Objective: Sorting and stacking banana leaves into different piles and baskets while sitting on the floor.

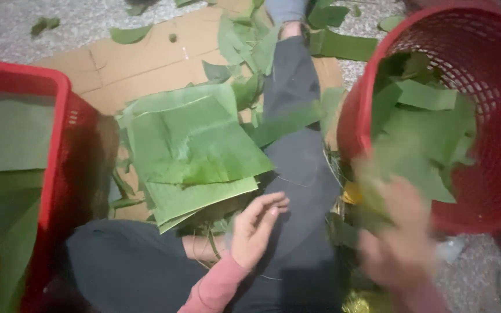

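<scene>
While the left hand (256, 229) rests open, the blurred right hand's (398, 243) grip on leaves (413, 156) is unclear.

Your right hand (398, 243), blurred, grips green leaf piece (413, 168) at near rim of round red basket (494, 116) on right; basket tilted toward you, holds more cut leaves. Your left hand (256, 229) open, palm up, empty, just near of flat stack of cut green leaves (192, 150) lying on cardboard at centre.
</scene>
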